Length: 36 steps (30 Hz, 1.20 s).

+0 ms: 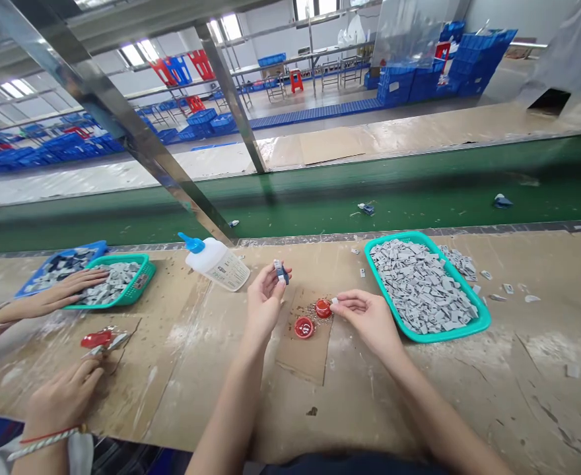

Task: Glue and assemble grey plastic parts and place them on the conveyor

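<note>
My left hand point(265, 300) is raised over the bench and pinches a small stack of grey flat pieces point(280, 271) between thumb and fingers. My right hand point(367, 315) pinches one small grey piece point(335, 301) right beside a red cap point(323, 308). A second red cap point(304, 327) lies just to its left on a brown cardboard scrap point(305, 343). A teal basket point(473, 324) heaped with grey pieces stands to the right of my right hand.
A white glue bottle with a blue nozzle point(216, 262) lies behind my left hand. At the left a co-worker's hand point(55, 295) rests in another teal basket point(139, 285), beside a blue tray point(63, 260); their other hand point(65, 396) is near a red cap point(96, 339). A green conveyor belt point(320, 198) runs behind.
</note>
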{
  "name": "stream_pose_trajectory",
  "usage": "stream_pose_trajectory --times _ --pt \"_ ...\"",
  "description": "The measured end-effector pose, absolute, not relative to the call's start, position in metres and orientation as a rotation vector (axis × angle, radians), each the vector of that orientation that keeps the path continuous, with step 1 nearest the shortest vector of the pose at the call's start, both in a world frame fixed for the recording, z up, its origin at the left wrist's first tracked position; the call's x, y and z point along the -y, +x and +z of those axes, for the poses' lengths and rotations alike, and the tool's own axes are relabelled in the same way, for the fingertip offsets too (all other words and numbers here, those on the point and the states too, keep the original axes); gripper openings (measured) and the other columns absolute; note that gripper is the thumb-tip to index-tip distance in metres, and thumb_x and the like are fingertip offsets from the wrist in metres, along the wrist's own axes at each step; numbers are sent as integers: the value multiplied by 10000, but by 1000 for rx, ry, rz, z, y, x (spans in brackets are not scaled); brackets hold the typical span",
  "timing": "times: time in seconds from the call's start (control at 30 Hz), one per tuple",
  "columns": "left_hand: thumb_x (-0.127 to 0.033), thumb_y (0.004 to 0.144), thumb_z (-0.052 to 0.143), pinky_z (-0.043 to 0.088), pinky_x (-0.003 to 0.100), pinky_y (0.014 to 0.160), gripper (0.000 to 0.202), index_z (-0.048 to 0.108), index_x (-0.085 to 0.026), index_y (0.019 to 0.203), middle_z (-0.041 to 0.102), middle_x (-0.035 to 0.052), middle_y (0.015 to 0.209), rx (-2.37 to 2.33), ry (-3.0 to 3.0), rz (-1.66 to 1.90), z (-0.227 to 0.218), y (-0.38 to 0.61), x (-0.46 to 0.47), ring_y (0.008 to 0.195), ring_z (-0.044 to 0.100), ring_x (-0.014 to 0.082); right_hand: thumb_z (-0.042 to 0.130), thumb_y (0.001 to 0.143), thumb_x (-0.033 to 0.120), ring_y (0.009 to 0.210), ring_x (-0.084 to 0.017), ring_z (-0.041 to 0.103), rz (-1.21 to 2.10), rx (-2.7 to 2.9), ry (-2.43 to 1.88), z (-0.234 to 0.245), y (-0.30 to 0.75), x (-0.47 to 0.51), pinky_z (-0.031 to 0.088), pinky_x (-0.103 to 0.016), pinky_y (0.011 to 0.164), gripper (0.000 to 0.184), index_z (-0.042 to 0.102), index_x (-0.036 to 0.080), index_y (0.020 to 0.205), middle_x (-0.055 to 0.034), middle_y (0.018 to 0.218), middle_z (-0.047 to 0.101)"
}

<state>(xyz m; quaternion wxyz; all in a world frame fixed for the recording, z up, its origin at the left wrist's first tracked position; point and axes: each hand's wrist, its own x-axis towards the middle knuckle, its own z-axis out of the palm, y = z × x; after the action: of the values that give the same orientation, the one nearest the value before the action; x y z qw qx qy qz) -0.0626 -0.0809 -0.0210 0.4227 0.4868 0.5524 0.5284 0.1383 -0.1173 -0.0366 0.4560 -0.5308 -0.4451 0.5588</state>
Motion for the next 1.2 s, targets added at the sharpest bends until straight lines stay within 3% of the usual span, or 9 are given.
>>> stream_pose_trajectory --times 0.2,0.8,0.97,1.07,1.2 --pt "-285 767 642 420 429 977 434 537 -170 1172 640 130 1129 -1425 1076 1333 -14 -61 111 1054 605 240 671 726 420 698 -197 644 1433 1157 -1284 -50 131 114 504 -300 642 272 696 157 787 -85 778 717" --pt "-281 742 669 424 407 974 433 554 -174 1146 643 131 1133 -1390 1039 1331 -13 -64 121 1084 589 243 703 680 474 679 -198 638 1424 1199 -1348 -60 126 116 498 -310 645 336 663 148 754 -90 741 706" --pt "-230 770 619 449 387 929 397 551 -183 1158 641 123 1124 -1374 1350 1254 -14 -67 75 1054 594 231 715 673 473 699 -188 626 1563 1090 -1270 -50 133 116 490 -300 643 356 671 138 784 -104 766 704" --pt "-162 820 522 453 354 891 415 490 -204 1231 635 109 1113 -1583 1733 1016 -22 -65 26 1001 604 212 715 685 460 691 -164 614 1646 1016 -1224 -46 138 116 476 -278 657 352 677 134 812 -94 767 705" --pt "-72 794 512 424 380 871 398 526 -175 1178 645 134 1040 -1789 1981 729 -34 -53 -43 988 586 267 726 675 458 657 -147 596 1650 971 -1208 -45 139 114 459 -256 630 353 679 131 801 -75 729 696"
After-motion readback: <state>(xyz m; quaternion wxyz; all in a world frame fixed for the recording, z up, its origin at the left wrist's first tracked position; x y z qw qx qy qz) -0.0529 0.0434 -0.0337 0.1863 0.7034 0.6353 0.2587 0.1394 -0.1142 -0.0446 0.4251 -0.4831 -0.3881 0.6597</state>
